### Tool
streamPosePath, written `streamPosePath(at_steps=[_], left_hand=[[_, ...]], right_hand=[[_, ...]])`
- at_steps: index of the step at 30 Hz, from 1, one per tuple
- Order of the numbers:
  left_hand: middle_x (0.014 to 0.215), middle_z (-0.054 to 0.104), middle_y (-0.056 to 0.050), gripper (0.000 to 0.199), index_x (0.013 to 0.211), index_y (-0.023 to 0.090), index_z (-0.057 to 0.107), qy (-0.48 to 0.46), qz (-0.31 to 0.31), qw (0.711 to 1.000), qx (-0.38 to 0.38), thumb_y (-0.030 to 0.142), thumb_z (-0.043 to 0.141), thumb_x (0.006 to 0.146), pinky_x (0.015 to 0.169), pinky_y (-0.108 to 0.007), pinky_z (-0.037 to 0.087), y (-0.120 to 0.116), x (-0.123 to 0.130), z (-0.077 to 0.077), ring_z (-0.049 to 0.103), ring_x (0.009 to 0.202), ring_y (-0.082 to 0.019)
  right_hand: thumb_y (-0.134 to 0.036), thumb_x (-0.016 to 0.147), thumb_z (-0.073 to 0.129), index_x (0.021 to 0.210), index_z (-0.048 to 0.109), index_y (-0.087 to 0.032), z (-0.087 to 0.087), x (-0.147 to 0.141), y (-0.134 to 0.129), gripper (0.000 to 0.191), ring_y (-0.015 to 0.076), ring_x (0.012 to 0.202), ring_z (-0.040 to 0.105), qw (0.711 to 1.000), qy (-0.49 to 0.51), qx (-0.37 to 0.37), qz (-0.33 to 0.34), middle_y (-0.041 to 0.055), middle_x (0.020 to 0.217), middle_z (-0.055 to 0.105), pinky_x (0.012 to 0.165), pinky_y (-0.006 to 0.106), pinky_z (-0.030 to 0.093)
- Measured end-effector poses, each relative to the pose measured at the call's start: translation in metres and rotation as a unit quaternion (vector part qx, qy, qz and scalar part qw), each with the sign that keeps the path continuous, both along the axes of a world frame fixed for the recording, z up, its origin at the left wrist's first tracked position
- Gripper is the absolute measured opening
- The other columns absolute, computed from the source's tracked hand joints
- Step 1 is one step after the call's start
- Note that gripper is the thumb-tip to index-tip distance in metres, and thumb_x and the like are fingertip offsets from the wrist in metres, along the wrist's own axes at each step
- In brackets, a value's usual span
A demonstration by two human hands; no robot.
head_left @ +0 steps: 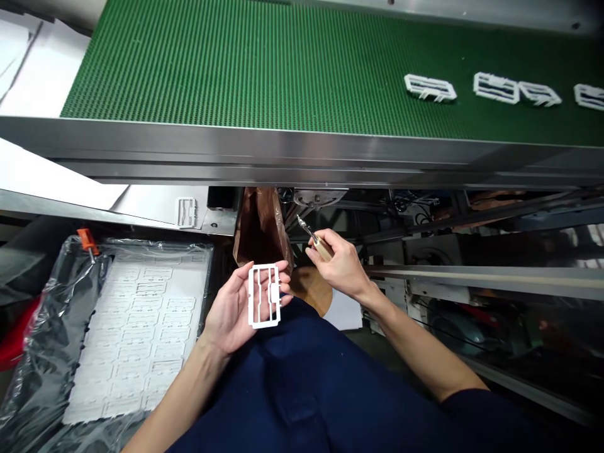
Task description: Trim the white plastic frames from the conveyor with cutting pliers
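Observation:
In my left hand (231,309) lies a white plastic frame (265,324), a flat rectangle with inner bars and small tabs along its right side. My left fingers are behind and around it. My right hand (340,264) grips a deburring knife (323,249) by its tan handle, the metal tip pointing up and left, apart from the frame. Above both hands runs a green conveyor belt (245,69), with several similar white frames (430,88) lying at its right part. One more white frame (187,212) rests on a ledge left of my hands.
A plastic-lined box (38,371) at lower left holds rows of flat white frames (136,333). An orange-handled tool (87,241) sits at its corner. A brown bag (262,226) stands open under the belt's metal edge (302,151). Metal rails (495,280) run along the right.

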State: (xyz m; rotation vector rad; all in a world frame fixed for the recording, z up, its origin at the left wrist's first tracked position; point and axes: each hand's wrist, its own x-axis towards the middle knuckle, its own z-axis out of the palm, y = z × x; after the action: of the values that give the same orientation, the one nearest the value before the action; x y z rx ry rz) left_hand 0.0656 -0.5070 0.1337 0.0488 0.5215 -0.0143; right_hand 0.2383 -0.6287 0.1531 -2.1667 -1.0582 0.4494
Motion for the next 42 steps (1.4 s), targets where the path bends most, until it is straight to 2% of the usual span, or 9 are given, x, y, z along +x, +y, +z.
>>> streamPosePath(at_steps=[3, 6, 8, 10, 12, 15, 23, 32, 42], left_hand=[[0.098, 0.067, -0.019, 0.049, 0.125, -0.004, 0.05, -0.002, 0.002, 1.0, -0.003, 0.029, 0.028, 0.096, 0.087, -0.043, 0.05, 0.0, 0.0, -0.001, 0.063, 0.093, -0.026], [0.097, 0.067, -0.019, 0.049, 0.124, -0.004, 0.051, -0.008, 0.0, 1.0, -0.007, 0.029, 0.028, 0.096, 0.088, -0.043, 0.05, -0.001, 0.001, -0.002, 0.064, 0.092, -0.026], [0.097, 0.068, -0.02, 0.049, 0.123, -0.003, 0.052, -0.015, -0.001, 1.0, -0.008, 0.029, 0.028, 0.096, 0.088, -0.044, 0.05, -0.002, 0.001, -0.003, 0.064, 0.091, -0.027], [0.098, 0.068, -0.021, 0.048, 0.122, -0.003, 0.053, -0.018, -0.002, 1.0, -0.007, 0.029, 0.028, 0.096, 0.087, -0.045, 0.05, -0.003, 0.002, -0.004, 0.065, 0.091, -0.027], [0.098, 0.068, -0.021, 0.048, 0.12, -0.002, 0.055, -0.02, 0.0, 1.0, -0.007, 0.029, 0.028, 0.096, 0.086, -0.046, 0.051, -0.003, 0.003, -0.005, 0.065, 0.091, -0.028], [0.099, 0.068, -0.021, 0.047, 0.117, -0.001, 0.058, -0.017, 0.008, 1.0, -0.01, 0.029, 0.028, 0.096, 0.086, -0.047, 0.051, -0.003, 0.003, -0.007, 0.065, 0.092, -0.029], [0.098, 0.069, -0.021, 0.045, 0.114, 0.001, 0.061, -0.007, 0.006, 1.0, -0.012, 0.028, 0.03, 0.095, 0.087, -0.048, 0.051, -0.003, 0.007, -0.011, 0.065, 0.093, -0.03], [0.098, 0.069, -0.022, 0.045, 0.115, -0.001, 0.06, -0.01, 0.011, 1.0, -0.016, 0.027, 0.031, 0.095, 0.088, -0.048, 0.05, -0.003, 0.011, -0.011, 0.065, 0.093, -0.03], [0.101, 0.067, -0.022, 0.046, 0.12, -0.004, 0.054, 0.004, 0.011, 1.0, -0.009, 0.026, 0.03, 0.095, 0.088, -0.045, 0.05, -0.001, 0.011, -0.014, 0.065, 0.094, -0.028]], right_hand=[[-0.023, 0.079, 0.054, 0.09, 0.056, -0.018, 0.001, 0.002, 0.001, 0.012, 0.0138, 0.077, 0.057, 0.998, 0.055, -0.004, 0.005, 0.0025, 0.086, 0.061, 0.074, 0.026, 0.044], [-0.017, 0.075, 0.055, 0.09, 0.055, -0.018, -0.004, -0.004, 0.004, 0.016, 0.0144, 0.081, 0.061, 0.971, 0.237, 0.017, 0.005, 0.0029, 0.092, 0.063, 0.075, 0.028, 0.047], [-0.013, 0.069, 0.057, 0.087, 0.053, -0.018, -0.013, -0.012, 0.006, 0.019, 0.0138, 0.078, 0.061, 0.912, 0.407, 0.048, -0.002, 0.003, 0.091, 0.062, 0.071, 0.027, 0.049], [-0.01, 0.063, 0.058, 0.086, 0.052, -0.017, -0.025, -0.022, 0.008, 0.025, 0.0121, 0.07, 0.06, 0.827, 0.558, 0.066, -0.016, 0.0014, 0.083, 0.061, 0.063, 0.024, 0.049], [-0.008, 0.059, 0.058, 0.085, 0.053, -0.016, -0.036, -0.031, 0.009, 0.029, 0.0102, 0.062, 0.057, 0.759, 0.647, 0.073, -0.031, -0.0013, 0.074, 0.058, 0.055, 0.021, 0.047], [-0.006, 0.055, 0.058, 0.08, 0.052, -0.016, -0.045, -0.04, 0.008, 0.027, 0.0076, 0.055, 0.052, 0.72, 0.686, 0.09, -0.055, -0.0037, 0.068, 0.054, 0.048, 0.018, 0.042], [-0.013, 0.06, 0.068, 0.095, 0.059, -0.014, -0.041, -0.038, 0.002, 0.036, 0.0071, 0.061, 0.051, 0.785, 0.611, 0.087, -0.048, -0.001, 0.076, 0.056, 0.055, 0.019, 0.043], [-0.031, 0.065, 0.074, 0.089, 0.057, -0.016, -0.035, -0.04, 0.007, 0.033, 0.0101, 0.074, 0.055, 0.852, 0.511, 0.103, -0.042, 0.0001, 0.081, 0.058, 0.07, 0.022, 0.046], [-0.026, 0.075, 0.06, 0.084, 0.052, -0.015, -0.025, -0.025, 0.006, 0.016, 0.0084, 0.066, 0.049, 0.937, 0.34, 0.067, -0.035, -0.0017, 0.076, 0.052, 0.063, 0.021, 0.042]])
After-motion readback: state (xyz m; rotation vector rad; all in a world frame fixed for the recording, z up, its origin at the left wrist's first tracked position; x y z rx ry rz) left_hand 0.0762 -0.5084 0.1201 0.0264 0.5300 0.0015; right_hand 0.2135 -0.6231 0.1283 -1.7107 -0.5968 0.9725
